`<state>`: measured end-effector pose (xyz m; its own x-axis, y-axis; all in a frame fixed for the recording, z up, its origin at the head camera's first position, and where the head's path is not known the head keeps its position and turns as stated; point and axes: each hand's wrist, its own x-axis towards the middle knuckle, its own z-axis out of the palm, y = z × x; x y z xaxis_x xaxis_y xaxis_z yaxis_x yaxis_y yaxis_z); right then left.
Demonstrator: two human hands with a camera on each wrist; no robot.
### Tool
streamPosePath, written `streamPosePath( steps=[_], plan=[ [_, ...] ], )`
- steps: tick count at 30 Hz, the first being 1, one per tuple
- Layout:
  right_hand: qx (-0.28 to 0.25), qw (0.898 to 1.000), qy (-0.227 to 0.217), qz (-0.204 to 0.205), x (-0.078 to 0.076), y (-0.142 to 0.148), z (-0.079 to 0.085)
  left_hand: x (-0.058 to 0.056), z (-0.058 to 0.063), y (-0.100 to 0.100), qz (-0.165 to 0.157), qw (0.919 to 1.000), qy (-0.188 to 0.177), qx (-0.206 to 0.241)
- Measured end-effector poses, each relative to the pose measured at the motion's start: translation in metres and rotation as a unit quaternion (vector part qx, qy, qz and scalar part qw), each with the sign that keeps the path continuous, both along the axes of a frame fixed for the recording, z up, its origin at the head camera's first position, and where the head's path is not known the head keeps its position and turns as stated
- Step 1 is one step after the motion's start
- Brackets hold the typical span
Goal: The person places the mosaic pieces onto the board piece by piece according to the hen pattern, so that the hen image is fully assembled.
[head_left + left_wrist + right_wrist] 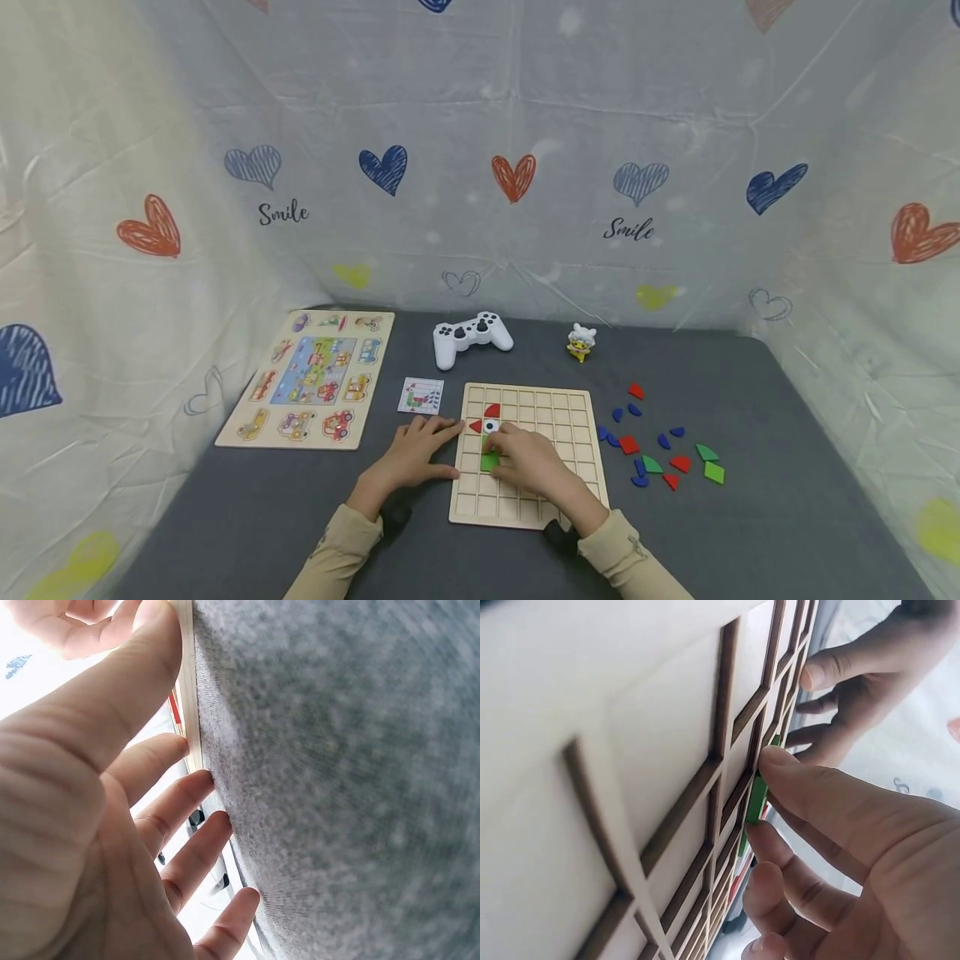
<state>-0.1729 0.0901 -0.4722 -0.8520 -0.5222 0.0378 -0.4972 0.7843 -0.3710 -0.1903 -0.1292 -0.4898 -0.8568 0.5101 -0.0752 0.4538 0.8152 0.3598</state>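
A wooden grid board (555, 408) lies on the grey cloth. My right hand (536, 462) reaches over it and pinches a green square tile (757, 799) between thumb and index finger, at a cell in the left part. Directly above, another green piece is partly hidden by the fingers. Beyond that sit a white tile with a black dot (491, 426), a red triangle (476, 426) and a red curved piece (492, 410). My left hand (414, 454) is spread along the board's left edge, thumb and fingertips right at the side.
Loose red, blue and green pieces (680, 464) are scattered right of the board. A small pattern card (421, 396) lies at its upper left. Farther back are a white game controller (472, 335), a small figurine (581, 342) and a vehicle picture puzzle (367, 333).
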Motion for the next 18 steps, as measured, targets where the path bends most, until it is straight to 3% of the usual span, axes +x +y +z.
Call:
streamPosePath(
  steps=[18],
  plan=[
    [-0.015, 1.000, -0.012, -0.005, 0.0054, 0.0093, 0.0041, -0.0004, -0.0001, -0.0001, -0.001, 0.9999, -0.008, 0.013]
  ],
)
